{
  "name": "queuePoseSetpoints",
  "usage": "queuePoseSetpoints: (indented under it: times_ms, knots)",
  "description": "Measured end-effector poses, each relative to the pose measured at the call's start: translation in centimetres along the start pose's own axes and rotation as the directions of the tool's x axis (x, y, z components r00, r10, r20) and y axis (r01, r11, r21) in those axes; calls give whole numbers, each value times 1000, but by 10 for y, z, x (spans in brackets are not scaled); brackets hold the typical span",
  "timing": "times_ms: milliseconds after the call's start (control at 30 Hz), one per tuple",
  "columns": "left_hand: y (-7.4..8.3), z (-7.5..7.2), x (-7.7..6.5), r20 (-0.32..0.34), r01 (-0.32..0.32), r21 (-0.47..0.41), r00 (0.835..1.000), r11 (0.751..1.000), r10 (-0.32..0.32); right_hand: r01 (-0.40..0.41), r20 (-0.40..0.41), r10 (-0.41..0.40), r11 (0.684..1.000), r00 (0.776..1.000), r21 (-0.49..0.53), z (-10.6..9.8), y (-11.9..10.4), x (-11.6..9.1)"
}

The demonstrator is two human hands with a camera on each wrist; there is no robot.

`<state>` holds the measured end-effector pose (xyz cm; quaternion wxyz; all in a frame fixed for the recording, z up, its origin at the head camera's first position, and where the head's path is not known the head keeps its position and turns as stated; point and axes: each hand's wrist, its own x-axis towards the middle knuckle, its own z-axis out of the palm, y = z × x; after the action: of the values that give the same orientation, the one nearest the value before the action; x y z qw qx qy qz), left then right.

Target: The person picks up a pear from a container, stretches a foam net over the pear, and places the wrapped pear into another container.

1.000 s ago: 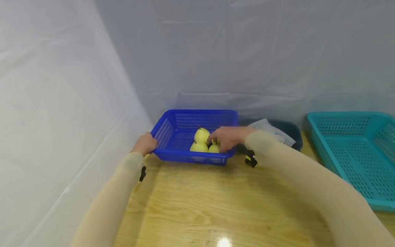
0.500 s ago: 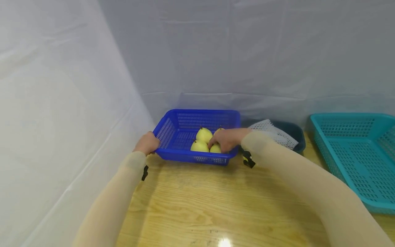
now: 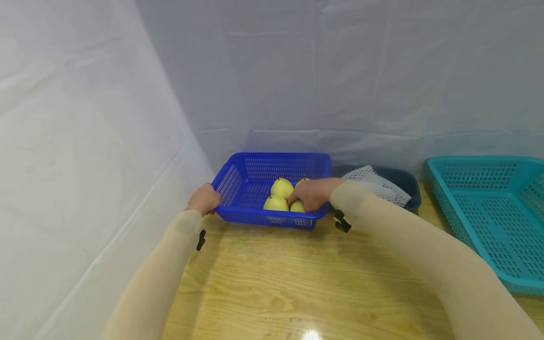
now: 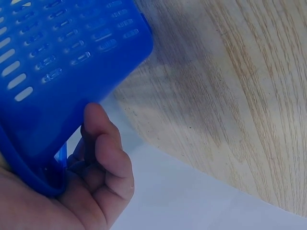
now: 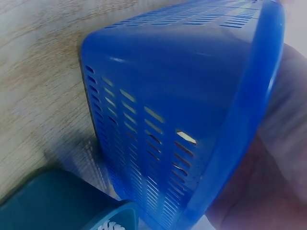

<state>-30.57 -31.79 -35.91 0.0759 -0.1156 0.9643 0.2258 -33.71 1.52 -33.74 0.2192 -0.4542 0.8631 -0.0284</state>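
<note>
Wooden tabletop point(image 3: 255, 274) bears a blue basket point(image 3: 248, 214), pears point(image 3: 282, 188) beside the right grip point(image 3: 312, 194).

Blue bskt point(image 3: 250, 189): room inside L; pears point(image 3: 282, 188) + R hand point(image 3: 312, 194) block near R
L rim: L hand point(image 3: 204, 199) in way
R side: dark bin point(image 3: 401, 179), tight
Far: sheet point(image 3: 276, 94) blocks
Table point(image 3: 259, 274), near: room betw sleeves point(image 3: 159, 269)

The person's L hand point(image 3: 204, 199) grips the L rim of the blue basket point(image 3: 255, 211), which stands on the wooden table point(image 3: 255, 278). The R hand point(image 3: 313, 194) reaches over the R side, among 4 yellow pears point(image 3: 282, 188); if it holds one, cannot be told. Just R of it is a dark basket point(image 3: 399, 177) w/ white netting point(image 3: 376, 183) in it, & further R a teal basket point(image 3: 456, 226). White sheeting point(image 3: 272, 80) hangs behind & on L.
</note>
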Motion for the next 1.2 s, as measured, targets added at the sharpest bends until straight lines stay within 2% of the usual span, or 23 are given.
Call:
queuePoseSetpoints:
  times_ms: [133, 367, 600, 933, 1100, 1200]
  knots:
    - [0, -2, -3, 10, 2, -21, 1000, 1000, -1, -21, 10, 21, 1000, 1000, 6, 0, -2, 1]
    - [3, -2, -4, 1, -13, -42, 1000, 999, 13, 13, -28, -14, 1000, 1000, -19, 0, 2, -1]
    - [0, -1, -1, 0, -10, -25, 1000, 1000, 10, -40, -35, 40, 999, 999, -5, -12, 1, -12]
    - [-2, -1, 1, -5, -20, -28, 1000, 999, 20, -65, -121, 64, 998, 991, -2, -41, -5, -42]
    - [0, -2, 2, -1, -23, -28, 1000, 999, 23, -80, -129, 83, 996, 988, 24, -51, -7, -62]
    - [0, -2, 3, -1, -19, -31, 1000, 999, 19, -82, -142, 83, 997, 986, 7, -55, -9, -74]
